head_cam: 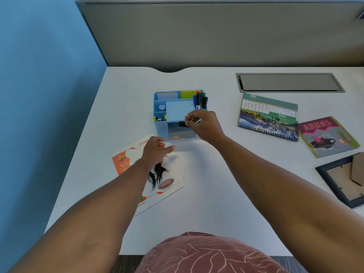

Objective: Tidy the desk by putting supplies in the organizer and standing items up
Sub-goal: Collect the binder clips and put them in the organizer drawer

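Right hand (204,125): grip pinched on a black binder clip (182,123), held by its wire handles at the fingertips (188,119). Clip hangs just left of the grip, at the front edge of the blue organizer (157,107), over its open lower front. Touching the organizer or not: cannot tell.

Left hand (155,151): grip relaxed, holding nothing, over the top corner of a leaflet (167,186) flat on the counter (216,194).

Organizer: markers (201,101) upright in back right cell, green notes (187,94) beside them, pale pad (180,111) in the middle.

Right of the organizer, well apart, all flat: calendar (267,117), card (329,136), frame (342,180) face down
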{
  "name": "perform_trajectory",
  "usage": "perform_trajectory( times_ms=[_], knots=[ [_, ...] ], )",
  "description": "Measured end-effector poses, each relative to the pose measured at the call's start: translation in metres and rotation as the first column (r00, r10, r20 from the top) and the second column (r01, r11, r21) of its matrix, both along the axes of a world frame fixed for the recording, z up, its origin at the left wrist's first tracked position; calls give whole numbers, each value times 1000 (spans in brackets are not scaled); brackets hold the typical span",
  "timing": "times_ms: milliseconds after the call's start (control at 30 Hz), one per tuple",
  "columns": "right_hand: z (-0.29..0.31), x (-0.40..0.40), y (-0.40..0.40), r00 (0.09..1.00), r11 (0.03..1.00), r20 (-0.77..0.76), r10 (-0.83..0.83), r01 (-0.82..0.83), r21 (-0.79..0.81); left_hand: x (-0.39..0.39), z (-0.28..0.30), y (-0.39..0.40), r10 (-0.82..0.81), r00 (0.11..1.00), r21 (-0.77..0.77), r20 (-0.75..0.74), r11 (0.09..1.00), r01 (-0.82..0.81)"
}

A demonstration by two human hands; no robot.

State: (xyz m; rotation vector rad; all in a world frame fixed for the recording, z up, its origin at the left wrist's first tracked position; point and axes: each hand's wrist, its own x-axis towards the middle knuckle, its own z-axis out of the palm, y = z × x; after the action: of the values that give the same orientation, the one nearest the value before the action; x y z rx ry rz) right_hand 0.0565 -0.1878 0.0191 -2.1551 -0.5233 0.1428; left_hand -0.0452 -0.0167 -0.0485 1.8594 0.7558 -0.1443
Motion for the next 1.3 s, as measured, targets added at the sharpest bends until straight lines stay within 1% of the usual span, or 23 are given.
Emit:
perform_trajectory(
  times_ms=[100,200,267,333,533,600,867,967,1100,1233,1300],
  knots=[
    [-4,3,4,998,995,28,50,-48,-85,3,1,-2,51,998,16,48,999,-52],
    [-8,5,8,993,984,69,91,-79,-159,6,1,-1,42,997,16,65,999,-43],
    [-12,4,11,993,986,89,76,-62,-152,7,0,0,13,997,17,72,1000,-14],
    [-15,4,13,996,989,77,52,-40,-145,7,-2,1,8,996,7,86,1000,-9],
    [-18,5,15,998,984,-52,32,-40,-173,10,-4,3,6,996,-35,94,999,-3],
    [-19,6,15,997,980,-65,34,-47,-195,10,-4,4,4,995,-44,99,999,0],
    [-17,7,18,997,975,37,69,-59,-212,11,-1,2,27,994,-97,108,995,-16],
    [-19,5,18,993,977,22,113,-107,-184,12,-1,2,31,993,-109,112,994,-19],
    [-19,2,20,992,981,-19,125,-126,-145,13,-4,3,31,994,-105,109,994,-20],
    [-19,4,23,985,965,61,164,-147,-219,12,-5,4,27,994,-109,109,994,-15],
    [-20,6,23,980,961,95,176,-150,-231,11,-5,4,27,994,-109,110,994,-15]
  ],
)
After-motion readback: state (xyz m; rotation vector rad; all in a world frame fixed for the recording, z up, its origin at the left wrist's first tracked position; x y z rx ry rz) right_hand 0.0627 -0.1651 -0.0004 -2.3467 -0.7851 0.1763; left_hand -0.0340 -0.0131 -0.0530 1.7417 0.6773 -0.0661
